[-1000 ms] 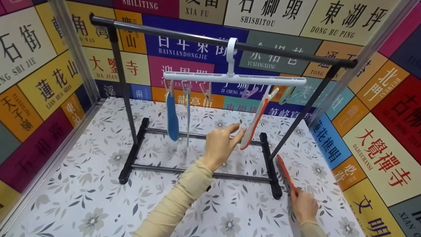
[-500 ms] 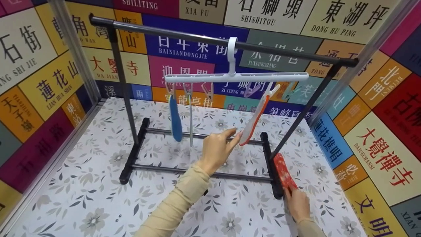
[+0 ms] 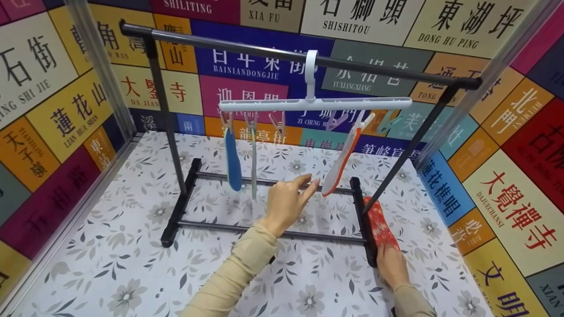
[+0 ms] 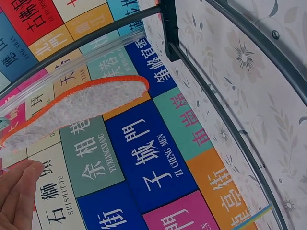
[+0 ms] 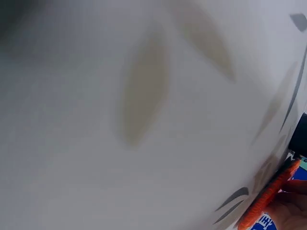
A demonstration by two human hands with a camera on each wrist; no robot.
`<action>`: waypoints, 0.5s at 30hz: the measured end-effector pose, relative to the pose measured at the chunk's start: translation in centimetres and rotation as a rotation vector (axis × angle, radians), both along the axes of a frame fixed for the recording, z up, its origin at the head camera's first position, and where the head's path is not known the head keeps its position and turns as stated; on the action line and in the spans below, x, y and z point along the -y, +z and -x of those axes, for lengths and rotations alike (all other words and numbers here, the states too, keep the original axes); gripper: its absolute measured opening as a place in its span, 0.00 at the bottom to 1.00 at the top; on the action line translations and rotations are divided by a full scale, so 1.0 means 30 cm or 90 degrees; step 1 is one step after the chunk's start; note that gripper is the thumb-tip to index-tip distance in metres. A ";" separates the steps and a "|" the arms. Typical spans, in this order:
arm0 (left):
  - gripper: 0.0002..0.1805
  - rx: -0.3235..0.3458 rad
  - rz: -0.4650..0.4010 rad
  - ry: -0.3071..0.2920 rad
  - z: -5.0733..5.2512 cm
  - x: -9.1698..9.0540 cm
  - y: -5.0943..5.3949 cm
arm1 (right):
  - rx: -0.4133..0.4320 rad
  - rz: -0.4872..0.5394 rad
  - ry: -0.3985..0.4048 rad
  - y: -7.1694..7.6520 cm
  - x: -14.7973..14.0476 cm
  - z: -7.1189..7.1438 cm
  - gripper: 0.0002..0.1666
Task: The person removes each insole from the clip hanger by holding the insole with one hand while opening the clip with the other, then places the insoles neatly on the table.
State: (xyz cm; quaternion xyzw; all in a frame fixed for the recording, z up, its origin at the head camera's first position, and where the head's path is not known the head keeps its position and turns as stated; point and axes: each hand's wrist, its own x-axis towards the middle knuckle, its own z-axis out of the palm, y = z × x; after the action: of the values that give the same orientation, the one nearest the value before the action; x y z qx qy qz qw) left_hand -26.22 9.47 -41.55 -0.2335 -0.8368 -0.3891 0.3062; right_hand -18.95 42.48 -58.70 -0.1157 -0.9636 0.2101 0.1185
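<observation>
Left: rack (image 3: pixel 163 105) stands on the table (image 3: pixel 97 237), hanger (image 3: pixel 264 105) hooked over its top bar. Blue insole (image 3: pixel 232 162) hangs by a clip near the hanger's left end; thin insole (image 3: pixel 254 163) hangs just right of it, seen edge-on. Next along, a pinkish clip (image 3: pixel 279 127) holds nothing.

Middle: left hand (image 3: pixel 284 200) is below the hanger, thumb and forefinger slightly parted, nothing between them. Tips are just left of the white insole (image 3: pixel 341 165), apparently not touching. White insole hangs tilted, lower end leftward; pale fluffy face, orange rim. Lilac clip (image 3: pixel 337 121) and green clip (image 3: pixel 390 123), either side of its clip, are bare.

Right: red insole (image 3: pixel 381 222) is beside the rack's right foot, far end partly behind the post. Right hand (image 3: pixel 393 264) pinches its near end, fingers curled on it. Whether it lies flat on the table: cannot tell.

Handling (judged): red insole should be light, bendy along its length, firmer across, hard to break. Patterned face probably not slippery. Near-end grip looks secure but may let the far end droop or twist; a pinch closer to mid-length would steady it. White insole likely soft and apt to swing if nudged; best held low, by the rim
</observation>
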 end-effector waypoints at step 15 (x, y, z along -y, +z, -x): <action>0.17 0.032 -0.009 -0.006 0.016 -0.011 -0.022 | 0.000 0.017 -0.001 0.013 -0.006 0.068 0.23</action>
State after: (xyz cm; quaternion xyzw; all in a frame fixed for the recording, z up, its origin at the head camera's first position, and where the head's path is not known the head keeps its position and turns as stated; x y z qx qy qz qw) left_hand -26.70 9.81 -42.22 -0.2253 -0.8403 -0.4021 0.2853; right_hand -20.98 42.67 -58.32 -0.1181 -0.9605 0.2230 0.1170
